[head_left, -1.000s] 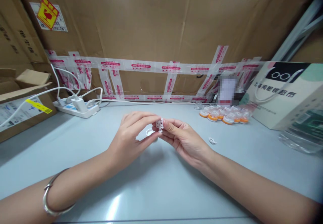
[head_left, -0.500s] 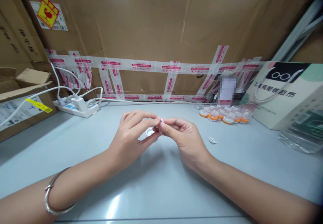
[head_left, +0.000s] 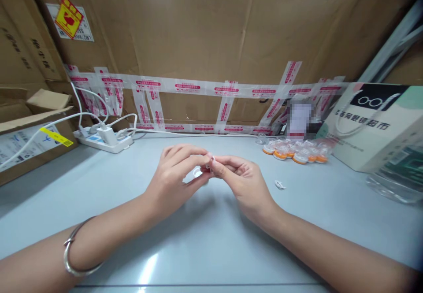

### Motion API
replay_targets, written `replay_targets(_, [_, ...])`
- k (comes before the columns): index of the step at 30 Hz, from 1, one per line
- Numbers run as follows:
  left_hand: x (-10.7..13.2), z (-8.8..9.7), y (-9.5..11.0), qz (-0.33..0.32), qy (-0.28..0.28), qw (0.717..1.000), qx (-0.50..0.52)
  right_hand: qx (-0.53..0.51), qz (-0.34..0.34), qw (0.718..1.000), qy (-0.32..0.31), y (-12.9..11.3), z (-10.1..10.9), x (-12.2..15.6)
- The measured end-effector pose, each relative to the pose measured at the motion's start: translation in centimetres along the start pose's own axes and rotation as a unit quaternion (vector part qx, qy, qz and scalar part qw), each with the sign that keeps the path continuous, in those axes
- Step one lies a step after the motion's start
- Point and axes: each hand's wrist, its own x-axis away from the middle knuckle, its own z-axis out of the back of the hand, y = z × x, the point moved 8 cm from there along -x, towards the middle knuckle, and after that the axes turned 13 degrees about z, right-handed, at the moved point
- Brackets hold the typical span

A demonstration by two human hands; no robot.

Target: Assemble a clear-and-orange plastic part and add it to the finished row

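Small white plastic piece (head_left: 211, 160) sits pinched between the fingertips of left hand (head_left: 173, 176) and right hand (head_left: 243, 178), just above the grey table (head_left: 205, 240) — seemingly mid-fitting; finishing calls for careful, aligned pressure.

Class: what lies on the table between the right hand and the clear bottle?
A small white piece, nearer the right hand than the bottle; head view shows it.

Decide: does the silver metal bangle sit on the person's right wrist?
No, the silver metal bangle circles the wrist of the left hand.
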Motion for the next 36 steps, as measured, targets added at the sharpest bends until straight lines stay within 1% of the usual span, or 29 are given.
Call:
replay_targets(6, [-0.2, 0.0, -0.7, 0.020, -0.016, 0.999, 0.032, -0.066, -0.069, 0.995, -0.040, 0.8, -0.7, -0.1])
replay_targets(12, [-0.2, -0.6, -1.1, 0.052, -0.047, 0.997, 0.033, -0.108, -0.119, 0.986, -0.048, 1.9, -0.6, 0.0])
replay_targets(15, [0.0, -0.8, -1.1, 0.055, -0.060, 0.995, 0.053, -0.134, -0.136, 0.979, -0.068, 2.3, -0.9, 0.2])
replay_targets(19, [0.2, -0.9, -1.2, 0.060, -0.062, 0.992, 0.088, -0.182, -0.173, 0.963, -0.096, 2.6, -1.6, 0.4])
replay_targets(23, [0.2, -0.9, -1.1, 0.048, -0.062, 0.989, 0.125, -0.230, -0.201, 0.946, -0.114, 2.6, -2.2, 0.9])
replay_targets(28, [0.2, -0.9, -1.3, 0.052, -0.052, 0.984, 0.161, -0.239, -0.206, 0.941, -0.126, 2.6, -2.7, 1.3])
replay_targets(30, [0.3, -0.7, -1.4, 0.056, -0.045, 0.982, 0.172, -0.205, -0.209, 0.946, -0.143, 2.4, -2.6, 1.1])
replay_targets(32, [0.2, -0.3, -1.5, 0.057, -0.033, 0.983, 0.173, -0.121, -0.190, 0.961, -0.162, 1.6, -1.5, 0.2])
replay_targets(33, [0.1, 0.0, -1.6, 0.059, -0.025, 0.984, 0.169, -0.051, -0.164, 0.971, -0.165, 0.9, -0.3, -0.7])
replay_targets(34, [0.0, 0.4, -1.7, 0.060, -0.016, 0.985, 0.163, 0.033, -0.121, 0.980, -0.155, -0.2, 1.5, -1.8])
replay_targets(35, [-0.1, 0.7, -1.8, 0.061, -0.008, 0.986, 0.157, 0.139, -0.066, 0.979, -0.131, -1.7, 3.7, -3.0])
replay_targets(36, [-0.2, 0.9, -1.9, 0.065, -0.002, 0.986, 0.153, 0.261, -0.023, 0.959, -0.111, -3.2, 6.0, -3.9])
